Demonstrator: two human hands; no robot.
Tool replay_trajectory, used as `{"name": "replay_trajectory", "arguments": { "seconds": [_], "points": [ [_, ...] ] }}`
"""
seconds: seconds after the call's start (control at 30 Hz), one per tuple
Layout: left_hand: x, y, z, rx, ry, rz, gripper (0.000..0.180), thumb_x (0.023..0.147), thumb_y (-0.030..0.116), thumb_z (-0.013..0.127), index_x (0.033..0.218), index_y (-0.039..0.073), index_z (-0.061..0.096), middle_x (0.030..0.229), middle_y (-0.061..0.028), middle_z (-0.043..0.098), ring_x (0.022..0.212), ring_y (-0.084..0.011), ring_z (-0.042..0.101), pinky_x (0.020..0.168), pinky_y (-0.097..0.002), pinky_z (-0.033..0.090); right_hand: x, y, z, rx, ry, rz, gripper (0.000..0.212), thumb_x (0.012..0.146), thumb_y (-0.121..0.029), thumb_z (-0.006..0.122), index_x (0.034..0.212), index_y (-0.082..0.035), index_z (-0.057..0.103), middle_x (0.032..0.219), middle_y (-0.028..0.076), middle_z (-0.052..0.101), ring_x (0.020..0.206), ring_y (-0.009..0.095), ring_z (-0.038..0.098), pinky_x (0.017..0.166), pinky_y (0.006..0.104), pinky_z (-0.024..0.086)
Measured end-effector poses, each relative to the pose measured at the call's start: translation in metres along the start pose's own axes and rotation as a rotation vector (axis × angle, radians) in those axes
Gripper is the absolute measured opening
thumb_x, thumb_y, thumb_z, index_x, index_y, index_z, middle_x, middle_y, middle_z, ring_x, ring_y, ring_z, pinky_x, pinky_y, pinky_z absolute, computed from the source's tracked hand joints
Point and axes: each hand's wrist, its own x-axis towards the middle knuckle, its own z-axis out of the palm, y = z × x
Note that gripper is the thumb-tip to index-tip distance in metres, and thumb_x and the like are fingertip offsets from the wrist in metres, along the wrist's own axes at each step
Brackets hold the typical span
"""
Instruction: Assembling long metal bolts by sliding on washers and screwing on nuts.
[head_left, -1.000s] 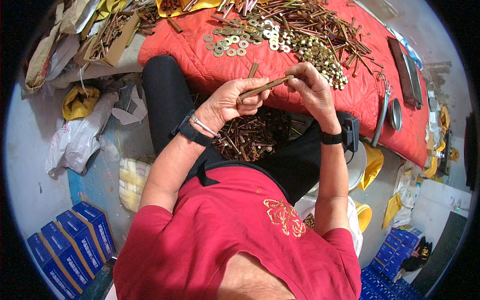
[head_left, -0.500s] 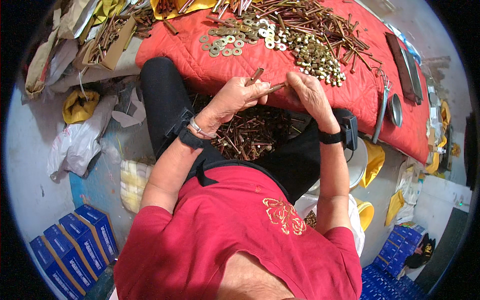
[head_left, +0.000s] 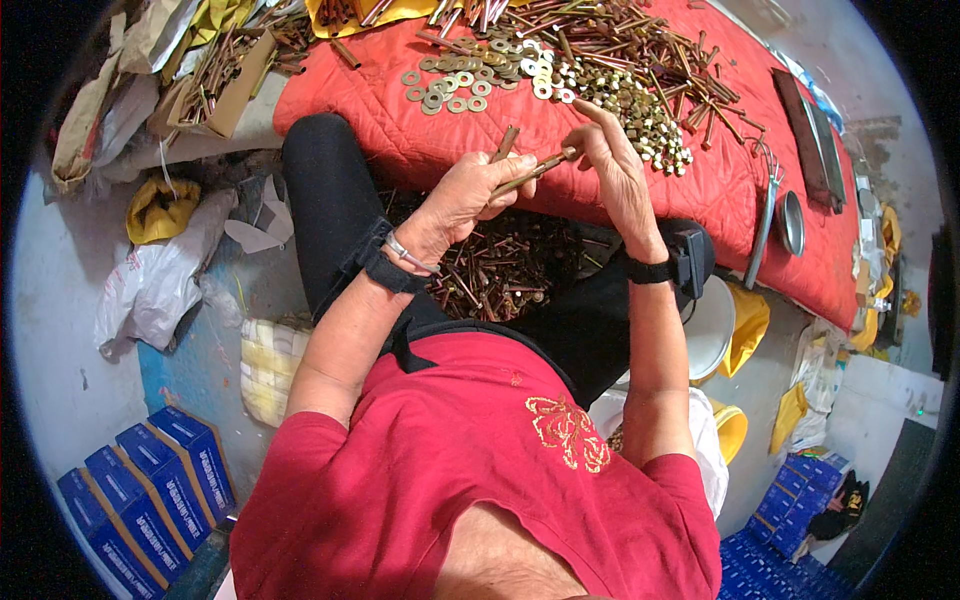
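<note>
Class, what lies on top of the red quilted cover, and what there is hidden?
On the red quilted cover lie washers, nut-like pieces, long bolts, a metal bowl and more. Its fabric beneath the heaps and behind the right hand is covered.

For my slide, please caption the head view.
The left hand holds a slender brown metal rod, its tip beside the right hand; round metal washers lie on quilted red cloth.

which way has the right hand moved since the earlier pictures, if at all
Yes: the right hand now has its index finger straightened forward, up the picture, its tip nearer the pale washers.
</note>
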Motion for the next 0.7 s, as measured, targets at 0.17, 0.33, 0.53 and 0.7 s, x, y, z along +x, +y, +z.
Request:
{"name": "replay_trajectory", "arguments": {
  "seconds": [0.17, 0.33, 0.53, 0.7],
  "points": [
    [0.000, -0.001, 0.000, 0.016, -0.048, -0.019, 0.033, 0.096, 0.033, 0.051, 0.079, 0.008, 0.061, 0.052, 0.0091, 0.040, 0.042, -0.0004, 0.031, 0.039, -0.0188, 0.021, -0.002, 0.001, -0.006, -0.205, -0.155, -0.045, 0.033, 0.091, -0.008, 0.056, 0.124, -0.006, 0.054, 0.076, 0.002, 0.057, 0.070, 0.008, 0.052, 0.064, 0.0228, 0.044],
    [0.002, -0.004, -0.002, 0.022, -0.012, 0.028, 0.033, 0.096, 0.034, 0.051, 0.079, 0.007, 0.062, 0.052, 0.0091, 0.040, 0.043, -0.0005, 0.031, 0.038, -0.0190, 0.020, -0.002, 0.000, 0.002, -0.178, -0.057, -0.027, 0.030, 0.089, -0.008, 0.058, 0.120, -0.005, 0.057, 0.070, 0.001, 0.055, 0.066, 0.007, 0.051, 0.061, 0.0240, 0.043],
    [0.001, -0.003, 0.000, 0.001, -0.030, 0.000, 0.034, 0.095, 0.035, 0.051, 0.079, 0.007, 0.062, 0.052, 0.0091, 0.040, 0.042, -0.0008, 0.031, 0.038, -0.0191, 0.019, -0.003, 0.007, -0.002, -0.222, 0.028, -0.096, 0.033, 0.089, -0.012, 0.061, 0.121, -0.007, 0.058, 0.065, -0.001, 0.053, 0.059, 0.006, 0.048, 0.055, 0.0241, 0.041],
    [0.003, -0.005, -0.001, 0.012, -0.032, -0.029, 0.034, 0.096, 0.034, 0.051, 0.079, 0.007, 0.061, 0.052, 0.0093, 0.039, 0.041, -0.0009, 0.030, 0.038, -0.0193, 0.019, -0.006, 0.005, -0.004, -0.163, -0.041, 0.022, 0.032, 0.089, -0.012, 0.060, 0.121, -0.006, 0.058, 0.067, 0.000, 0.053, 0.060, 0.007, 0.048, 0.056, 0.0246, 0.042]
  ]
}}
